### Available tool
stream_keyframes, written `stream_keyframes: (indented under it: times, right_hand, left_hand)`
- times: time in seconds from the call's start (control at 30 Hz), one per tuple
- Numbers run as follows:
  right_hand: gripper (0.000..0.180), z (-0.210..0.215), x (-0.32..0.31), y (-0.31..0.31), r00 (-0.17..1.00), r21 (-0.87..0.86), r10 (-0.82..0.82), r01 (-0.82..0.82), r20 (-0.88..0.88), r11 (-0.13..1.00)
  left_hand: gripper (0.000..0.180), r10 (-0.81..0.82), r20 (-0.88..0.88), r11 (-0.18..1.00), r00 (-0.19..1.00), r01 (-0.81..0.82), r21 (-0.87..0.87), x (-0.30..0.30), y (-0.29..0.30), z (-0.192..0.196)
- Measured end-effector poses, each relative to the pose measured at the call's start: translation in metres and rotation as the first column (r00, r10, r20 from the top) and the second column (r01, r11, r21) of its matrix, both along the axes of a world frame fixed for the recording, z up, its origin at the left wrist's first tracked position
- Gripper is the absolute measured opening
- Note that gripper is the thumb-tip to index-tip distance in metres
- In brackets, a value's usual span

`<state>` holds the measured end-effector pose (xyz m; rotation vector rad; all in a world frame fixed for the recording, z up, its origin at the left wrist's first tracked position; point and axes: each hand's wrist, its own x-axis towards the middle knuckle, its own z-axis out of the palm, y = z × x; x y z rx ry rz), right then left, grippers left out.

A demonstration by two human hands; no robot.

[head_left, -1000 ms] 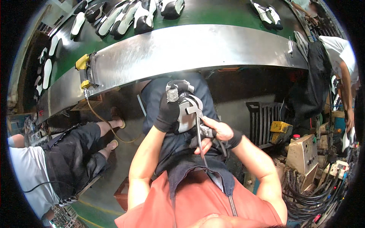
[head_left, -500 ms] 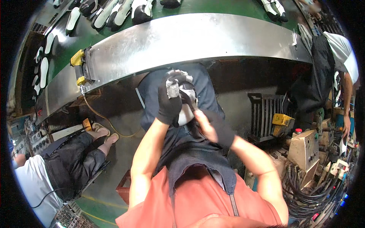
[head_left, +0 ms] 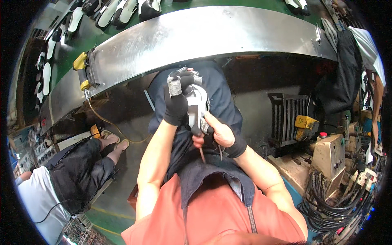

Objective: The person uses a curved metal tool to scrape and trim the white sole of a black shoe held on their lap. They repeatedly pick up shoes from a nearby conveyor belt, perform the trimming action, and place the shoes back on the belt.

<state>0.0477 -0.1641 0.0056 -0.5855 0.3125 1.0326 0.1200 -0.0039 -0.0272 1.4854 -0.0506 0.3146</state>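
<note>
Hands meet over the lap: gloved left hand grips a shoe, right hand clasps a tool.

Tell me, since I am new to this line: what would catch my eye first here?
At centre, the left hand, in a black glove, grips a grey-white shoe over the lap, while the right hand presses a thin tool against it. Above them curves a shiny steel conveyor edge, with more shoes on the green belt behind. A seated co-worker shows at lower left.

Curved steel conveyor guard, green belt above; grey concrete floor; hose-fed machines at right.
</note>
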Motion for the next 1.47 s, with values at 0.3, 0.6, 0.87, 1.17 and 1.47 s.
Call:
stream_keyframes:
  times: [0.3,0.6,0.87,1.17,1.47]
  right_hand:
    - [0.023,-0.068,-0.018,0.026,0.217,-0.408,0.376,0.718,0.901,0.564]
    - [0.036,-0.063,-0.094,-0.076,0.003,-0.602,0.631,0.306,0.776,0.738]
    - [0.025,0.008,-0.035,-0.047,0.098,-0.747,0.757,0.285,0.646,0.601]
    - [0.058,-0.011,0.054,-0.020,0.710,-0.786,0.544,0.021,0.447,0.618]
    - [0.051,-0.054,0.060,-0.066,0.644,-0.608,0.586,-0.227,0.492,0.761]
  left_hand:
    - [0.036,-0.121,0.089,0.993,0.989,0.120,0.017,-0.001,0.010,0.004]
    - [0.093,-0.161,-0.191,0.954,0.968,0.103,-0.281,-0.120,-0.010,0.011]
    - [0.062,-0.360,-0.361,0.656,0.860,-0.041,-0.754,-0.095,0.005,-0.035]
    - [0.058,0.249,-0.409,0.744,0.878,0.097,0.661,-0.054,-0.008,-0.028]
    - [0.064,-0.085,-0.329,0.693,0.940,0.293,0.659,-0.110,0.011,-0.035]
